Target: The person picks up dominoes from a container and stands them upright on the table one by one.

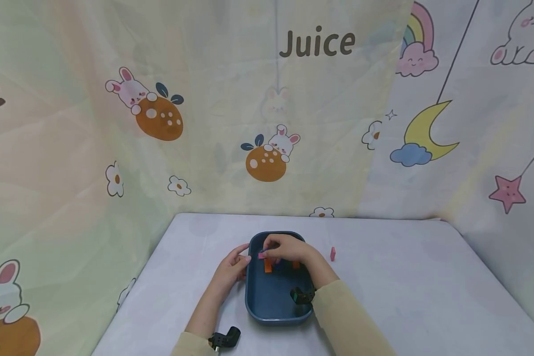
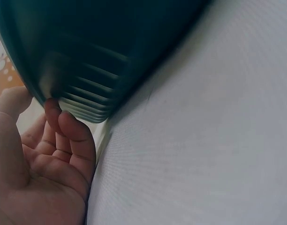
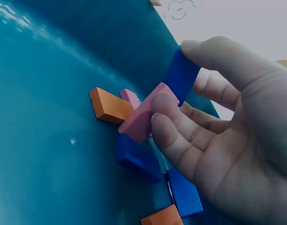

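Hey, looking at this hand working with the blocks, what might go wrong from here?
The right hand holds a blue block near one end, so it might slip or twist and drop into the tray.

Its fingers also seem to touch a pink block, which could get nudged into the orange block right by it.

Another pink block lies on the table near the right forearm; a careless sweep might knock it.

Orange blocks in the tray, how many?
2 in the tray: one orange block beside a pink block, a second orange block at the right wrist view's bottom edge. The right hand may hide more.
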Available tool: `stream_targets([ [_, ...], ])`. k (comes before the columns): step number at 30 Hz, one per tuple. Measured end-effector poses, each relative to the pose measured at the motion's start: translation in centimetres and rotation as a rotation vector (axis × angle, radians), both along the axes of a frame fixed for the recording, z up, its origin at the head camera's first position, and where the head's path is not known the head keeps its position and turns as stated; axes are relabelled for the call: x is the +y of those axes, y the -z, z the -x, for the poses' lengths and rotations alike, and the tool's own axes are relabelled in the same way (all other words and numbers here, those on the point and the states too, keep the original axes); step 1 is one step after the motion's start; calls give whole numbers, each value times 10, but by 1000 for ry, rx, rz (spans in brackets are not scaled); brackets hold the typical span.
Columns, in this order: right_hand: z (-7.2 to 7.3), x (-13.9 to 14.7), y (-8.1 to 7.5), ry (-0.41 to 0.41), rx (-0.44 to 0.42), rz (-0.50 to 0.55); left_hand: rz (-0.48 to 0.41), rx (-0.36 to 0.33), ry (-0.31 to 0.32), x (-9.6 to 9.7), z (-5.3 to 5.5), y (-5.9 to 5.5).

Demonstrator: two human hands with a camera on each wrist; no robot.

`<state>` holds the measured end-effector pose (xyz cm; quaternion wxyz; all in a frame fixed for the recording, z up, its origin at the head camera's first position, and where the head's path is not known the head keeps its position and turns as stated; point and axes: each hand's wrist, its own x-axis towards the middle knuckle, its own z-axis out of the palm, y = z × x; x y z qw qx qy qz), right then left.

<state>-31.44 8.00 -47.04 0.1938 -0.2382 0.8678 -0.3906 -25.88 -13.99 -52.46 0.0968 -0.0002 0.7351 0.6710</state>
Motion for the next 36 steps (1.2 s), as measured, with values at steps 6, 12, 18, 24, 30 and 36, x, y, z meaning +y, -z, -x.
stream_targets([
  [6, -1, -1, 0, 64, -21, 27, 4, 3, -4, 1, 0, 1],
  [12, -3, 3, -4, 57, -71, 63, -3, -6, -7, 2, 0, 0],
  [18, -6, 10, -15, 50, -75, 99, 9, 2, -6, 2, -1, -2],
  [24, -11, 19, -25, 34, -62, 143, 7, -24, -24, 3, -1, -2],
  [30, -17, 36, -34, 20, -69, 277, 21, -16, -26, 3, -1, -2],
  [36, -22, 67, -39, 121, 12, 270, 29, -16, -24, 3, -1, -3],
])
